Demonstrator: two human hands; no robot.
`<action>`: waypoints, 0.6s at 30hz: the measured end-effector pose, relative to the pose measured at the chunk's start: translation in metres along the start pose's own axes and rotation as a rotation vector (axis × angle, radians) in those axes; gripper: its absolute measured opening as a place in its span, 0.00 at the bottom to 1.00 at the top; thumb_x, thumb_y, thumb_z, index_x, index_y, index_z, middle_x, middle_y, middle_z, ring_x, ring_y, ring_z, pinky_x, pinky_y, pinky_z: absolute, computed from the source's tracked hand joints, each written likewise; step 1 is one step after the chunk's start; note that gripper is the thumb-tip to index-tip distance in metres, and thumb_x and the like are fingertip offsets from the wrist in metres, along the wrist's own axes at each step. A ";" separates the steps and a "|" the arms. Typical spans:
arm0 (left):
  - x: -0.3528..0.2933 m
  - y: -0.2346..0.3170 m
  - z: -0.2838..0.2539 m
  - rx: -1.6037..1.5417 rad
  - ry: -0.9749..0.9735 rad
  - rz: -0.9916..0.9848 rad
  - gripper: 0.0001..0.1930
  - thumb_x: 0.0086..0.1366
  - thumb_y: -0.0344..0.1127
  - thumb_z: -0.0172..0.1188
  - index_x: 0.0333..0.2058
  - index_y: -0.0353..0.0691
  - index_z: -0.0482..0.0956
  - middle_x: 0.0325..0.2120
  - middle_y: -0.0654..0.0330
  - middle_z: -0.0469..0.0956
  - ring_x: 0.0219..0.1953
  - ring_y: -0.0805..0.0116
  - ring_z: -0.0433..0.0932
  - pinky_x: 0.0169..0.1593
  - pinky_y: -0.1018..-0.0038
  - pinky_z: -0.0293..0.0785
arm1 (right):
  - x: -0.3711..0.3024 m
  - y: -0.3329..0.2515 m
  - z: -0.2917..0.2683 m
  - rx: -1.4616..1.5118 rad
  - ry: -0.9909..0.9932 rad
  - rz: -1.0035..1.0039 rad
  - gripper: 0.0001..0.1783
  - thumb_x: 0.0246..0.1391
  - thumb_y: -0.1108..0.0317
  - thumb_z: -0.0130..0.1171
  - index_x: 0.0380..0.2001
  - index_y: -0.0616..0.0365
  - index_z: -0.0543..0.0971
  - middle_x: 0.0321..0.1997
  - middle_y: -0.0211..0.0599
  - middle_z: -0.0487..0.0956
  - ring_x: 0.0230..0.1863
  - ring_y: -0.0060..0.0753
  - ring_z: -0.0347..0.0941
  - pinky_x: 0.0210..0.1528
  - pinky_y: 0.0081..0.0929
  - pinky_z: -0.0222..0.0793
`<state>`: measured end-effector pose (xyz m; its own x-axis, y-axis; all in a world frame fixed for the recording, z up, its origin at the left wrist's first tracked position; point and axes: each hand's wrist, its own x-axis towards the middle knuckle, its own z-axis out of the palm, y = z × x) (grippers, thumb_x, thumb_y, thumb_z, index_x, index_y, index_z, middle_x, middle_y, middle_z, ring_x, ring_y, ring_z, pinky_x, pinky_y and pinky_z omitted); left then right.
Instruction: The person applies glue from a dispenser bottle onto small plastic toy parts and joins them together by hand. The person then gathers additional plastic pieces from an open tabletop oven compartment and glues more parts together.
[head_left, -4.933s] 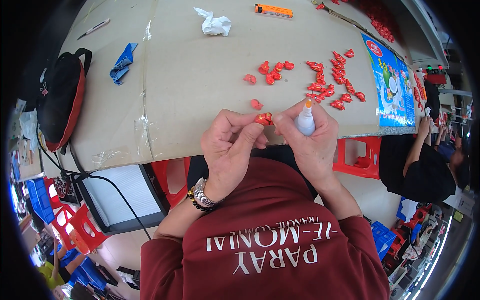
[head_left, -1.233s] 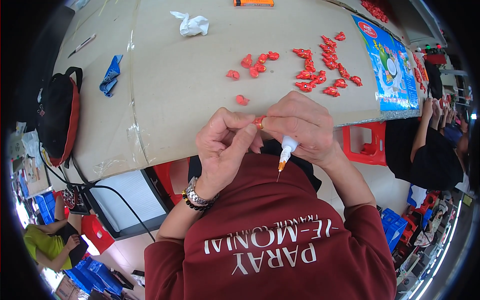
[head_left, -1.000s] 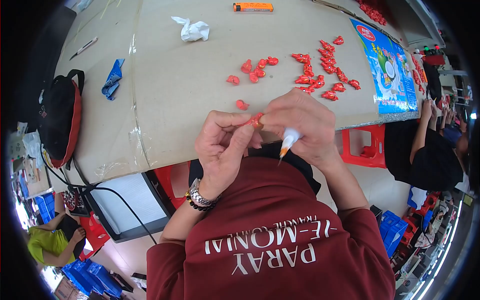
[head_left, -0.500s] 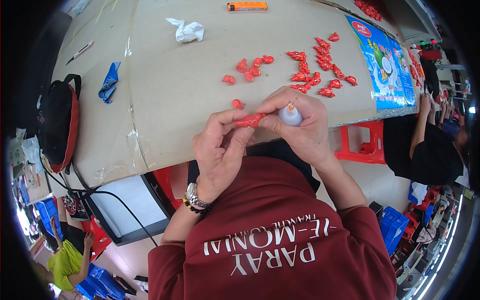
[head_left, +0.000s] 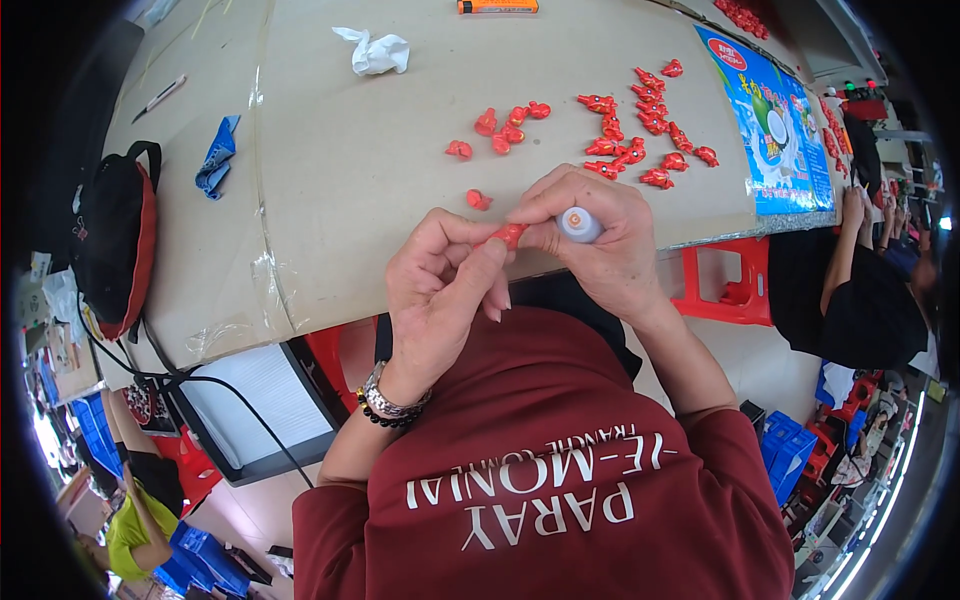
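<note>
Red figurine (head_left: 511,235) is pinched near the bench (head_left: 350,230) edge by left hand (head_left: 435,285) and right hand (head_left: 610,240), the latter also gripping a bottle (head_left: 578,225), with finished-looking figures (head_left: 655,124) right and loose pieces (head_left: 479,200) apparently undone.

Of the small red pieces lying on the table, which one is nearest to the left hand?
The lone red piece just beyond the left hand; the other pieces lie farther away.

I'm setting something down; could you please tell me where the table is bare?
The widest patch lies between the taped seam and the red figurines, below the crumpled tissue; a smaller one between the black bag and the seam. Figurines crowd the area beside the blue sheet.
</note>
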<state>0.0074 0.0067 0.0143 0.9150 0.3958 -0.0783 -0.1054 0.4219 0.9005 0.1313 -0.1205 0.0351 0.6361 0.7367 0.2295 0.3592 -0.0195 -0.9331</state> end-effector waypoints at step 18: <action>-0.002 0.000 0.001 -0.079 0.018 -0.073 0.02 0.67 0.25 0.56 0.36 0.32 0.74 0.23 0.60 0.78 0.20 0.80 0.74 0.22 0.83 0.70 | 0.001 -0.001 0.000 -0.022 -0.033 -0.015 0.09 0.41 0.81 0.68 0.29 0.60 0.82 0.28 0.33 0.79 0.30 0.26 0.77 0.31 0.23 0.71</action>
<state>0.0057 0.0050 0.0152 0.9144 0.3755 -0.1510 -0.0693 0.5128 0.8557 0.1319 -0.1202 0.0361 0.6074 0.7592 0.2338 0.3836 -0.0225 -0.9232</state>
